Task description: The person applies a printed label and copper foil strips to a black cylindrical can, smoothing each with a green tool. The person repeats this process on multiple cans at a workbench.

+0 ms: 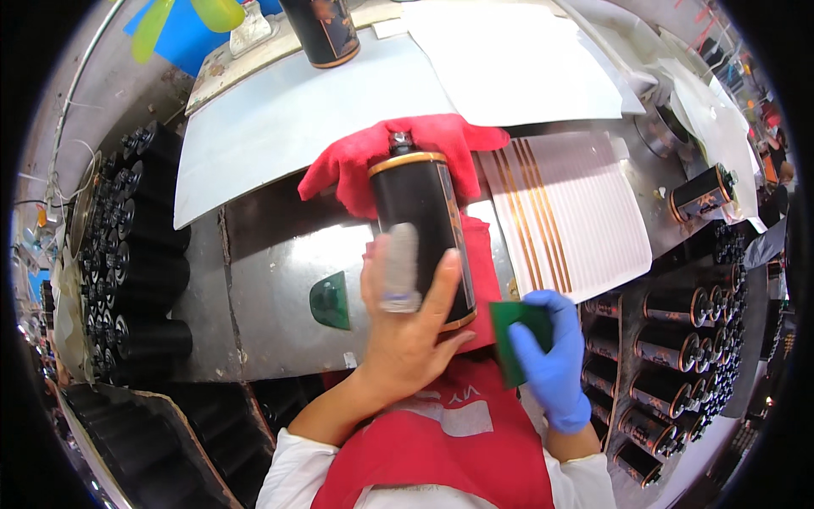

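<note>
Item 1: my left hand (407, 327), bare, one finger wrapped in grey tape. It is clasped over the near end of the black bottle (421, 233), thumb on the right flank, fingers laid up the front.

Item 2: black bottle, cylindrical, gold band at each end, small cap at the far end. It lies lengthwise on the red cloth (398, 153) at the middle of the metal table (271, 280), label face turned right.

Item 3: my right hand (551, 356), in a blue glove, pinching a green scraper card (511, 335) just right of the bottle's near end; the card's edge sits close to the bottle, contact not clear.

Item 4: second green scraper (329, 301), lying loose on the table left of my left hand.

Item 5: white sheet of copper-striped labels (568, 216), right of the bottle.

Item 6: stock. Unlabelled black bottles (144, 263) racked at left; finished gold-banded bottles (678, 339) racked at right; one finished bottle (702, 193) lying far right; one standing bottle (322, 30) at the far edge.

Handling note, my judgement: hold the bottle firmly so it cannot roll on the cloth, keep the card's edge flat against the label, and stroke from the middle outward with even pressure, so that no bubble or crease gets trapped. Keep the bare fingers off the label seam.
</note>
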`<action>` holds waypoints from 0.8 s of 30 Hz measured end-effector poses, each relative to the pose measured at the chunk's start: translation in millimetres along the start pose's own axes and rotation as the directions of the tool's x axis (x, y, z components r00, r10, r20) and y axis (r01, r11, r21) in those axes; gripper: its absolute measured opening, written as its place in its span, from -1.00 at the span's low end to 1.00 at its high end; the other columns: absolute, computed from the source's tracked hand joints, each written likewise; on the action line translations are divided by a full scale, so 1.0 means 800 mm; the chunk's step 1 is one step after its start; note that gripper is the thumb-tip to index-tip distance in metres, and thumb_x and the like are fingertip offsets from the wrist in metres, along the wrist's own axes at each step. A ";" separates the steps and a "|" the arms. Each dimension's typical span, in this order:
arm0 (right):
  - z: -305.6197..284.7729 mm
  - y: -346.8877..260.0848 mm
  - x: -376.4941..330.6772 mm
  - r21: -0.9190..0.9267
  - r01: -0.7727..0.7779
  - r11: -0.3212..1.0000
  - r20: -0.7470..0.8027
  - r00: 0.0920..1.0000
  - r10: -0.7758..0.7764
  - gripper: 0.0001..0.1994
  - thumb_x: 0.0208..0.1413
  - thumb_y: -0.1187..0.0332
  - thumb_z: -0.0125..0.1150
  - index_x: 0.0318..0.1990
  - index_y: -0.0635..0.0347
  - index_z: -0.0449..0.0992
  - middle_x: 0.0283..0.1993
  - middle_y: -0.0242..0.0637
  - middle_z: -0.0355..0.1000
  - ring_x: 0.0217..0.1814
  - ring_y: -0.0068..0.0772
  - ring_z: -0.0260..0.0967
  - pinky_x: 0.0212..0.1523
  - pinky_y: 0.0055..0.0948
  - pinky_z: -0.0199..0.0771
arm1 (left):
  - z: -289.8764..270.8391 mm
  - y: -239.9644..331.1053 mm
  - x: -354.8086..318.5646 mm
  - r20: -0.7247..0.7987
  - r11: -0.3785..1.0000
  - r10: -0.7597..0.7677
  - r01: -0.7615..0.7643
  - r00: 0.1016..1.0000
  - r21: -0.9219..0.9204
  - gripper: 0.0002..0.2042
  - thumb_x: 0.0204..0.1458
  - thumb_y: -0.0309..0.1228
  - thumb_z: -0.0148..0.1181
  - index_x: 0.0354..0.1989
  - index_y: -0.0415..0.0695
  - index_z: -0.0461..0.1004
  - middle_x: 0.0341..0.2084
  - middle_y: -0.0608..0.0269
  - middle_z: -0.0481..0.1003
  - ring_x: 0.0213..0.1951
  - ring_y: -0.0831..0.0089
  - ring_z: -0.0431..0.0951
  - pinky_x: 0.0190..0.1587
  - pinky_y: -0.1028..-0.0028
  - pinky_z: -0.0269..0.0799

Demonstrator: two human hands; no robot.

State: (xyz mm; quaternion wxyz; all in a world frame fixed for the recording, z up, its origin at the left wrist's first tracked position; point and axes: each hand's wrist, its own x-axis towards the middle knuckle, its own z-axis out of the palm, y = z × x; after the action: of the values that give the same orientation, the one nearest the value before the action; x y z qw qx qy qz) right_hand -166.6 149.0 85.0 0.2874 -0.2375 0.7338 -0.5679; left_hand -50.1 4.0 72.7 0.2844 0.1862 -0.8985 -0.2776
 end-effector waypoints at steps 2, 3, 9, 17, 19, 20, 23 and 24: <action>0.022 -0.008 -0.007 -0.124 0.202 0.971 0.118 0.975 -0.188 -0.67 0.01 0.45 0.19 -0.04 0.22 0.34 -0.18 -0.20 0.43 -0.18 -0.45 0.42 -0.14 -0.50 0.42 | 0.003 0.010 0.008 0.118 0.982 0.035 -0.056 0.992 0.182 -0.24 -0.29 -0.47 0.27 0.24 -0.14 0.16 0.19 -0.22 0.07 0.27 -0.13 -0.03 0.22 -0.11 -0.33; 0.027 -0.010 -0.006 -0.159 0.138 0.978 0.151 0.982 -0.114 -0.67 0.01 0.44 0.21 -0.04 0.21 0.35 -0.19 -0.22 0.44 -0.15 -0.45 0.42 -0.13 -0.50 0.41 | 0.004 0.010 0.014 0.188 0.952 0.054 -0.107 0.981 0.286 -0.26 -0.27 -0.51 0.22 0.23 -0.18 0.15 0.18 -0.24 0.08 0.27 -0.15 -0.02 0.22 -0.09 -0.32; 0.017 0.043 0.016 0.009 0.010 1.000 0.157 0.988 -0.012 -0.68 0.02 0.45 0.19 -0.05 0.23 0.33 -0.19 -0.22 0.38 -0.14 -0.50 0.35 -0.09 -0.50 0.36 | 0.007 -0.051 -0.034 0.115 0.969 -0.054 0.080 0.992 -0.234 -0.18 -0.08 -0.43 0.23 0.28 -0.37 -0.17 0.19 -0.26 0.10 0.18 -0.20 0.15 0.19 0.13 0.05; 0.007 0.039 0.020 0.006 0.054 0.999 0.009 0.998 -0.054 -0.72 0.02 0.49 0.16 -0.08 0.24 0.35 -0.22 -0.24 0.42 -0.23 -0.50 0.40 -0.18 -0.52 0.41 | -0.001 -0.049 -0.047 0.083 0.963 -0.126 0.142 0.989 -0.228 0.04 -0.23 -0.45 0.39 0.28 -0.42 -0.34 0.07 -0.24 0.23 0.07 0.01 0.34 0.11 0.27 0.21; 0.026 0.008 0.007 0.052 0.133 0.990 0.061 0.989 -0.136 -0.73 0.01 0.50 0.16 -0.09 0.22 0.38 -0.24 -0.24 0.44 -0.29 -0.49 0.44 -0.24 -0.52 0.44 | 0.007 -0.045 -0.041 0.041 0.986 -0.064 0.069 0.997 -0.153 0.03 -0.23 -0.51 0.38 0.28 -0.42 -0.36 -0.02 -0.18 0.32 -0.03 0.07 0.43 0.06 0.29 0.28; 0.034 0.003 0.005 -0.023 0.269 0.963 0.141 0.954 -0.263 -0.74 0.00 0.49 0.19 -0.11 0.18 0.41 -0.26 -0.22 0.46 -0.33 -0.42 0.48 -0.29 -0.48 0.48 | 0.009 -0.041 -0.035 0.077 0.993 -0.035 0.043 0.996 -0.107 0.03 -0.23 -0.52 0.38 0.28 -0.41 -0.37 -0.05 -0.16 0.34 -0.06 0.08 0.45 0.05 0.30 0.29; 0.043 0.004 0.008 -0.199 0.373 0.906 0.192 0.922 -0.337 -0.72 0.01 0.43 0.22 -0.09 0.15 0.41 -0.26 -0.18 0.46 -0.33 -0.34 0.49 -0.30 -0.46 0.48 | 0.006 -0.027 -0.010 0.166 0.999 -0.035 0.042 0.986 -0.034 0.02 -0.21 -0.55 0.36 0.28 -0.42 -0.38 -0.09 -0.11 0.37 -0.08 0.12 0.47 0.04 0.33 0.31; 0.039 0.012 0.008 -0.136 0.257 0.957 0.163 0.958 -0.235 -0.71 0.02 0.43 0.20 -0.07 0.16 0.39 -0.26 -0.18 0.45 -0.31 -0.35 0.48 -0.28 -0.46 0.47 | 0.007 -0.033 -0.015 0.144 0.993 -0.059 0.073 0.988 -0.096 0.01 -0.20 -0.53 0.35 0.28 -0.42 -0.37 -0.06 -0.12 0.35 -0.04 0.12 0.44 0.06 0.34 0.29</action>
State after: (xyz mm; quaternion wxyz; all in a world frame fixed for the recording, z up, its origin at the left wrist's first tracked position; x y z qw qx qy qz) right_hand -149.9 125.2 68.5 0.2475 -0.3894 0.7177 -0.5216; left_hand -39.7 -8.2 47.7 0.2201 0.1812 -0.8944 -0.3447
